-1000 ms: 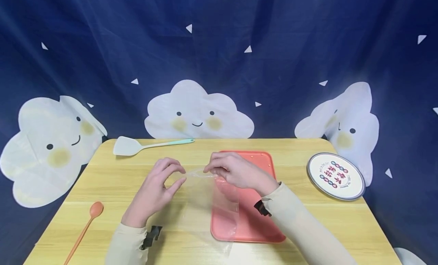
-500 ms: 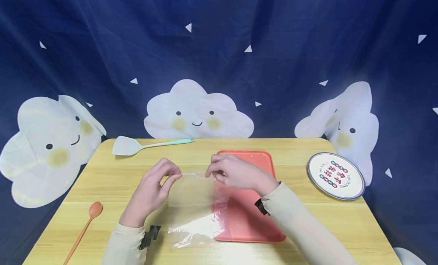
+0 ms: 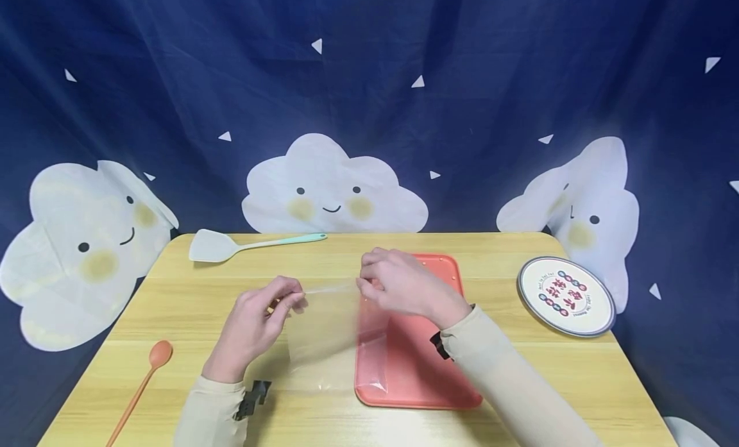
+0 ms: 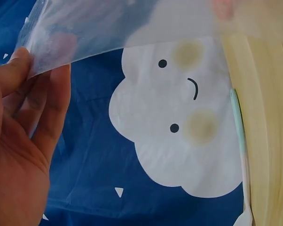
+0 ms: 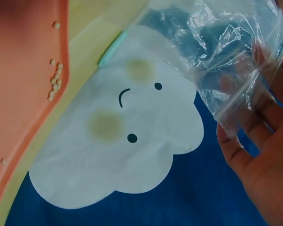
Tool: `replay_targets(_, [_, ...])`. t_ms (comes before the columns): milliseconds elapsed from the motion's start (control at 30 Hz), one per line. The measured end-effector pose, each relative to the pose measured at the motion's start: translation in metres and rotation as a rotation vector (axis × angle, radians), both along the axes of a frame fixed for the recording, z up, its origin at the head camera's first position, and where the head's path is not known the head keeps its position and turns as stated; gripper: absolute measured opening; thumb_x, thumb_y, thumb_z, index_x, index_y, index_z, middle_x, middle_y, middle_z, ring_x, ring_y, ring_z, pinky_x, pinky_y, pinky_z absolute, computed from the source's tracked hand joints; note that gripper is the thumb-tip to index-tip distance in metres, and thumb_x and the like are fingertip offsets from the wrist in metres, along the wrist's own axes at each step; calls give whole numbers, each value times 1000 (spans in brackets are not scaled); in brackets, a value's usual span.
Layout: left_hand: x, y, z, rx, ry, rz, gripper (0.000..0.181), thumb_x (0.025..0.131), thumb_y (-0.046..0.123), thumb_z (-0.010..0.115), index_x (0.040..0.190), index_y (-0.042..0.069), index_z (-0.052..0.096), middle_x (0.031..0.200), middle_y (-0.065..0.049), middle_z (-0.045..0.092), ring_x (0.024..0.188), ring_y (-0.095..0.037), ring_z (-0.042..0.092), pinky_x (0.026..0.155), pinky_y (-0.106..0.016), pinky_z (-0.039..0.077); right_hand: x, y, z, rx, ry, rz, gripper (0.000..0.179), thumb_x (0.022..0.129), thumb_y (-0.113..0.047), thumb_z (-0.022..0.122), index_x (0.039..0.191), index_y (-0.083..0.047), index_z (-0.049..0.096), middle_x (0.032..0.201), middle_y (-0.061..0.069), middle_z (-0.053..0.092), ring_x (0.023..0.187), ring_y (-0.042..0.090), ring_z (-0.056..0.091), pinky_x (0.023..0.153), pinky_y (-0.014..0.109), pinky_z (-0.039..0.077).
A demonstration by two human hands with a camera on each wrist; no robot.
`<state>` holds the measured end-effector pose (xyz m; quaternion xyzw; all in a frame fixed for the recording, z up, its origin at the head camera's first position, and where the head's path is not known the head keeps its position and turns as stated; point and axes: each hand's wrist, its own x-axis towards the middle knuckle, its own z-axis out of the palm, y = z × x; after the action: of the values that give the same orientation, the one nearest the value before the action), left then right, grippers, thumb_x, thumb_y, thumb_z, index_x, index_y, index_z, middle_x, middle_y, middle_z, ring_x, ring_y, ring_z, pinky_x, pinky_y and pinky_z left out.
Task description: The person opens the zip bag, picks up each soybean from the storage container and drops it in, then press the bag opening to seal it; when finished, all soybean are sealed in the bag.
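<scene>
A clear plastic zip bag (image 3: 323, 338) hangs between my two hands, its lower right part overlapping the red tray (image 3: 430, 357) in the head view. My left hand (image 3: 248, 328) pinches the bag's upper left corner between thumb and fingers, as the left wrist view also shows. At the upper right corner, my right hand (image 3: 407, 286) holds the bag above the tray. In the right wrist view, the bag (image 5: 212, 42) is crinkled, with a zip strip close to the fingers. Several small pale round beans (image 5: 55, 80) lie along the tray's edge.
A white spatula (image 3: 213, 247) with a mint handle lies at the table's back left. An orange spoon (image 3: 160, 354) is at the left, and a round patterned plate (image 3: 597, 309) at the right edge. A dark blue cloud-printed curtain (image 3: 462, 113) hangs behind the wooden table (image 3: 519, 376).
My left fingers have closed on the bag's corner, having been spread beside it. The right hand has shifted slightly right and the bag's top edge has been drawn out straighter.
</scene>
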<state>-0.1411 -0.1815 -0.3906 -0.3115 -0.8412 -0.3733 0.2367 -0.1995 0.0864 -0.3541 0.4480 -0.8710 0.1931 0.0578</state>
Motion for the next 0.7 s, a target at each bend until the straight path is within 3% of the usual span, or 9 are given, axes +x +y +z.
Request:
replay_targets(133, [1, 0, -1, 37, 9, -1, 24, 85, -11, 68, 95, 11, 65, 79, 4, 71, 70, -12, 68, 52, -16, 52, -2, 1, 0, -46, -91, -4, 27, 97, -23, 61, 72, -18, 67, 73, -12, 48, 72, 10, 48, 65, 24, 43])
replay_targets(267, [0, 3, -3, 83, 39, -32, 25, 84, -14, 67, 96, 7, 66, 83, 0, 72, 74, -14, 70, 58, -17, 54, -2, 3, 0, -46, -137, 5, 16, 90, -26, 74, 76, -20, 70, 75, -14, 52, 76, 10, 51, 67, 24, 44])
replay_targets(367, [-1, 6, -5, 99, 53, -58, 26, 83, -16, 66, 96, 6, 66, 83, 0, 73, 75, -13, 70, 62, -18, 55, 0, 3, 1, 6, -75, 5, 18, 81, -35, 81, 77, -22, 69, 77, -14, 53, 80, 10, 50, 69, 26, 43])
replay_targets(500, [-1, 9, -5, 111, 31, -78, 28, 82, -18, 66, 96, 5, 66, 84, 0, 73, 75, -14, 70, 66, -20, 56, 4, 0, 0, 67, 81, 13, 30, 74, -47, 83, 85, -21, 72, 82, -11, 46, 84, 11, 43, 71, 28, 38])
replay_targets(600, [0, 9, -4, 117, 18, -70, 29, 81, -19, 67, 96, 5, 66, 84, -1, 73, 76, -14, 70, 67, -19, 55, 7, -5, 1, 64, 196, 67, 22, 79, -39, 81, 87, -20, 74, 79, -9, 41, 79, 13, 41, 70, 27, 37])
replay_targets(700, [0, 9, -3, 122, 18, -65, 30, 80, -20, 67, 97, 5, 67, 84, -1, 73, 75, -14, 70, 67, -19, 55, 12, -9, 2, 36, 241, 120, 11, 84, -25, 79, 87, -17, 73, 76, -8, 46, 73, 12, 46, 68, 22, 42])
